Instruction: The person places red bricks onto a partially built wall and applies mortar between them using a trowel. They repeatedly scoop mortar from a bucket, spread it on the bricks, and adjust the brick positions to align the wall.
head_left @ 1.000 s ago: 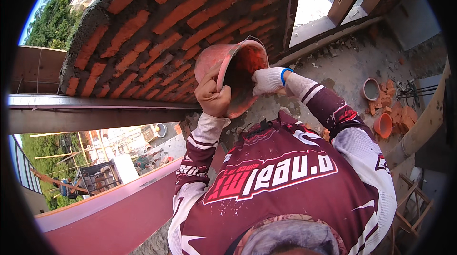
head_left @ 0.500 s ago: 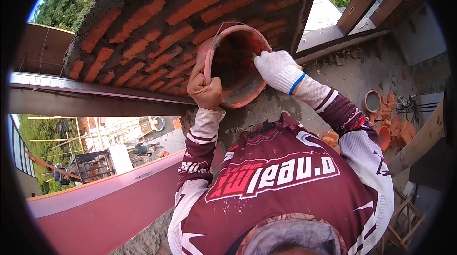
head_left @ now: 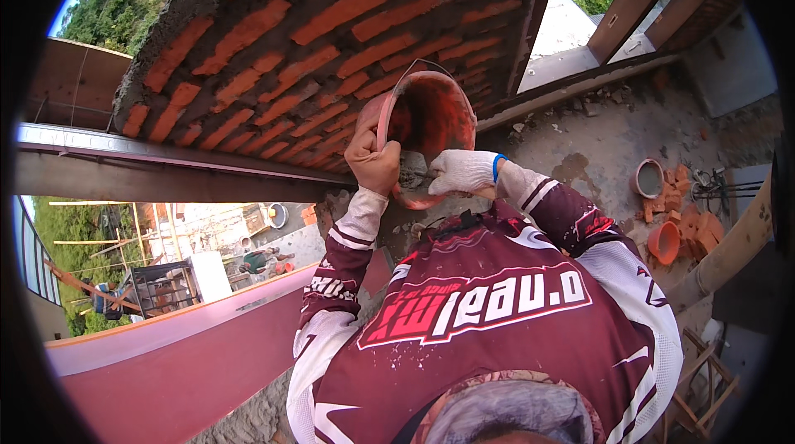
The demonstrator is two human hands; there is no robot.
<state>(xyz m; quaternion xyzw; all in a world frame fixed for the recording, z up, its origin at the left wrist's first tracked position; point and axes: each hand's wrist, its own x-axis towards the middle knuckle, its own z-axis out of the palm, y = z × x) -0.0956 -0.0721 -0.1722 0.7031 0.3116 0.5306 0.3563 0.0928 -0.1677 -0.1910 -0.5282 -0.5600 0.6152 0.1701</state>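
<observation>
My bare left hand (head_left: pixel 373 161) is closed on the left rim of a red bucket (head_left: pixel 454 88), which is tipped so its mouth faces me. The bucket's inside is smeared with mortar, and its wire handle stands up over the far rim. Over the near part of the mouth, my right hand (head_left: pixel 464 172), in a white knit glove with a blue cuff, is closed around a trowel. The trowel's blade (head_left: pixel 412 169) carries grey mortar and lies close to my left fingers. My right palm hides the trowel's handle.
A rough brick wall (head_left: pixel 273 55) rises just beyond the bucket. On the right floor are a mortar-filled bucket (head_left: pixel 648 179), a small orange bucket (head_left: pixel 664 243) and broken bricks (head_left: pixel 704 233). A pink ledge (head_left: pixel 190 320) runs along the left, with a lower work area beyond it.
My right hand has drawn back from inside the bucket toward me, bringing mortar on the trowel into view. The bucket has shifted slightly nearer and to the right, with my left hand still on its rim.
</observation>
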